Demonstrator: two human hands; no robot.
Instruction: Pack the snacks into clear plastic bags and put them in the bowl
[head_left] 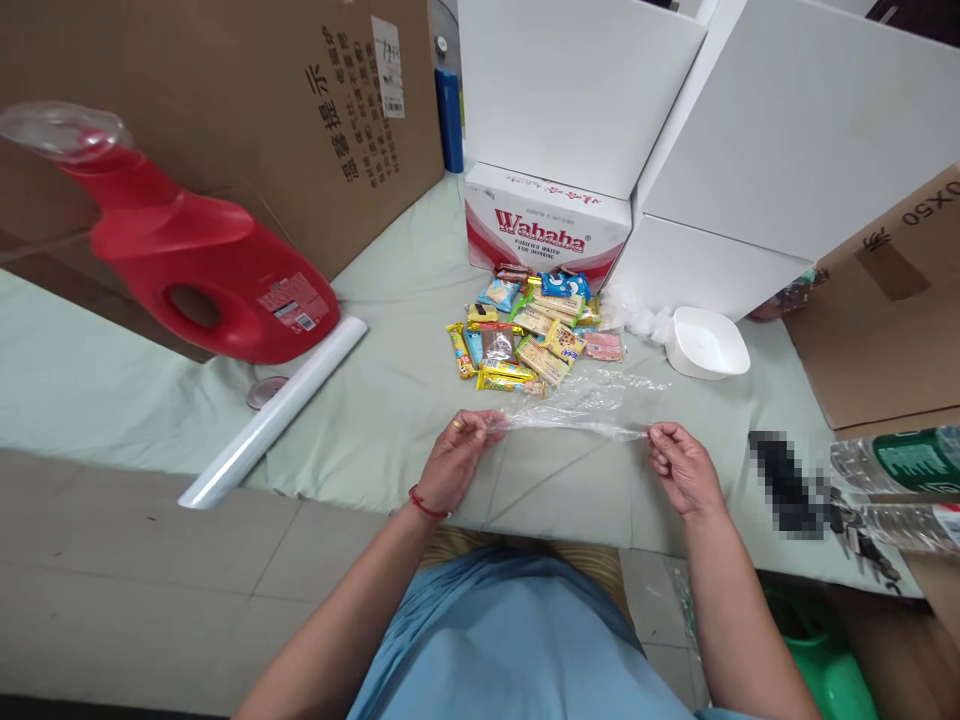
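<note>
Our left hand and right hand pinch crinkly clear plastic film, stretched over creased cloth, just before glossy snack packets. Behind: printed Wahaha carton, contents hidden.

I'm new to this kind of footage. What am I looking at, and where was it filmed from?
There is no machine: a person works with two bare hands. The one picture comes from a camera worn on the head, looking forward and down. The left hand, with a red bracelet at the wrist, and the right hand each pinch an edge of thin clear plastic, stretched between them. Beyond it, on a pale green cloth, lies a pile of wrapped snacks, with a Wahaha box behind and a white bowl to the right. On the left are a red jug and a white roll.
</note>
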